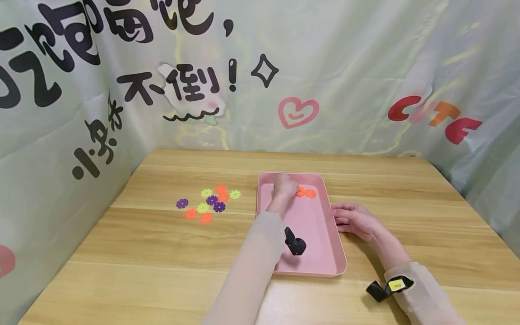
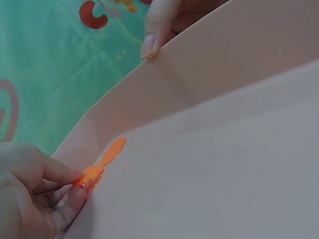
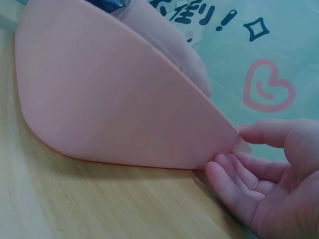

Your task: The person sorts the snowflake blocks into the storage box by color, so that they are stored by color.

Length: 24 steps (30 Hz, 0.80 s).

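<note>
Head view. A smooth pink rectangular plastic tray with rounded corners lies on the pale wood-grain desk. The left hand reaches into the tray's 12 o'clock end, where flat orange flower-shaped plastic discs lie. The right hand rests against the tray's rim at 3 o'clock, fingers extended. At 9 o'clock of the tray, well apart from it, a scatter of purple, yellow-green and orange flower discs lies on the desk.

Left wrist view. The left grip is nearly closed: fingertips pinch one orange disc; a second lies just beyond, against the tray wall.

Right wrist view. The right grip is loose and open; fingertips touch the tray's matte outer wall.
</note>
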Available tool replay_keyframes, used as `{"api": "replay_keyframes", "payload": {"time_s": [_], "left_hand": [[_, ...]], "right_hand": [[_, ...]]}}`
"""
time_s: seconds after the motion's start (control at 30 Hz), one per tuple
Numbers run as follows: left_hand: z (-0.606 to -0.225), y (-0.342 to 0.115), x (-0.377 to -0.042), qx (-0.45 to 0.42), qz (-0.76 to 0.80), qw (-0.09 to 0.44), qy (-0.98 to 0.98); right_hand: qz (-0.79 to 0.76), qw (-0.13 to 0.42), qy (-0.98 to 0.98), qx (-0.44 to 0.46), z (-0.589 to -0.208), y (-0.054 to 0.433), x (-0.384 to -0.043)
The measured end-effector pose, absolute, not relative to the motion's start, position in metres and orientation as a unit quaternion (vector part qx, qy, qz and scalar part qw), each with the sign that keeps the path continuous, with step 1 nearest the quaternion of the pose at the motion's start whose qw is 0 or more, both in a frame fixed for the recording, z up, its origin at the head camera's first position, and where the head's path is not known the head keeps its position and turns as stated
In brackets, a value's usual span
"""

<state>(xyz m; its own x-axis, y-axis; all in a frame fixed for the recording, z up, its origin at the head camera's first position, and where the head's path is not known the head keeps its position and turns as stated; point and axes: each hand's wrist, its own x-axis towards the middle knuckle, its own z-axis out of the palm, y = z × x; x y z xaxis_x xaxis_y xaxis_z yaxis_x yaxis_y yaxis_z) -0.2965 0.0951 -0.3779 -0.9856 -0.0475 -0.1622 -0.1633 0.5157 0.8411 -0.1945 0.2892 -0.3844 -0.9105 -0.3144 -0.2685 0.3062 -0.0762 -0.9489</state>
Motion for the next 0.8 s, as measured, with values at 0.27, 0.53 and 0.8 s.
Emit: {"api": "replay_keyframes", "payload": {"time_s": [0.27, 0.53, 0.8], "left_hand": [[-0.377, 0.095, -0.297, -0.061, 0.476, 0.061, 0.875], [-0.376, 0.092, -0.297, -0.061, 0.468, 0.063, 0.879], [-0.366, 0.084, -0.302, -0.077, 0.525, 0.085, 0.843]], "right_hand": [[-0.733, 0.209, 0.647, -0.004, -0.385, 0.289, -0.195], [-0.732, 0.208, 0.648, -0.007, -0.387, 0.289, -0.195], [-0.731, 0.207, 0.651, -0.006, -0.385, 0.289, -0.195]]}}
